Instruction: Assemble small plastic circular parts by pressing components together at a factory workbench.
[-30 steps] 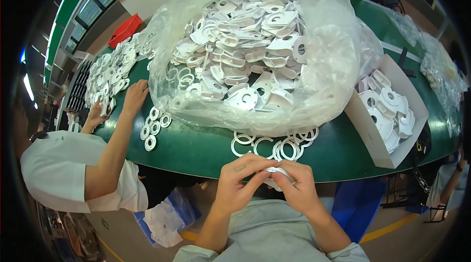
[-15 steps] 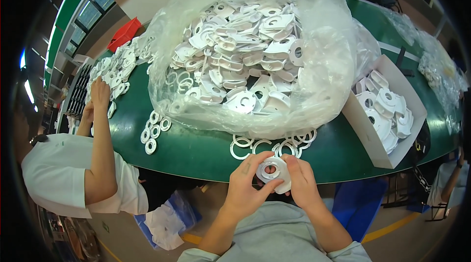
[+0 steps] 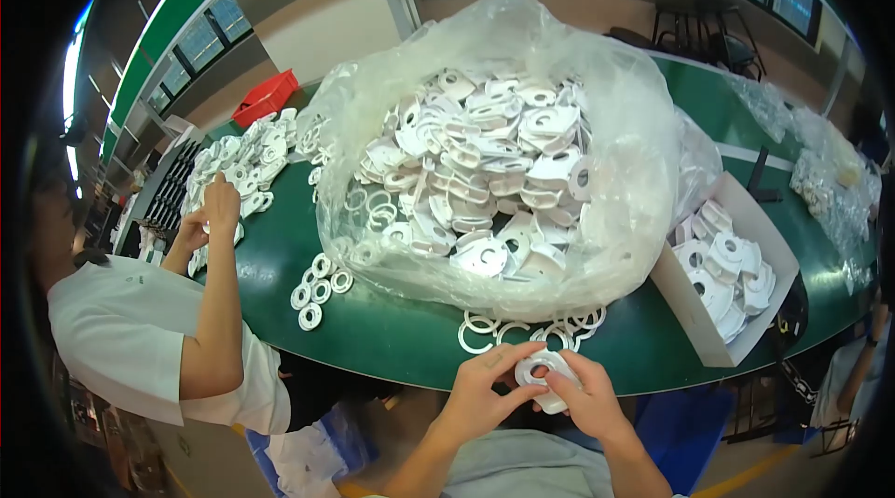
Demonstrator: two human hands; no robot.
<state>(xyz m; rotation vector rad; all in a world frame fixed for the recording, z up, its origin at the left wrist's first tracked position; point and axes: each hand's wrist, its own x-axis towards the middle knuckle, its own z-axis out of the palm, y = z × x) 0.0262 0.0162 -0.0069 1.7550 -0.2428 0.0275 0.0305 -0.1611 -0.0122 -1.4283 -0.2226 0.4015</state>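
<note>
Just in front of the table's near edge I hold a white plastic part (image 3: 550,375) with a round hole and a raised rim. My left hand (image 3: 483,395) grips its left side, with thumb and fingers pinching the edge. My right hand (image 3: 594,397) is closed on the other side, its thumb lying across the face. The fingers behind the part are hidden. Several thin white rings (image 3: 477,335), some with a gap, lie on the green table (image 3: 410,349) just beyond my hands. Farther back, a big clear plastic bag (image 3: 625,246) holds a heap of similar white parts (image 3: 494,158).
At right stands an open cardboard box (image 3: 685,311) of white parts. Small round white pieces (image 3: 309,315) lie left of the bag. A co-worker (image 3: 121,330) at the left handles parts beside a pile (image 3: 244,162) and a red bin (image 3: 266,97). A blue container (image 3: 685,433) sits below the table.
The view has tilted up, so the table sits lower in it. The part has turned slightly in my hands; my right thumb now lies across its face, and my left thumb has drawn back toward its edge.
</note>
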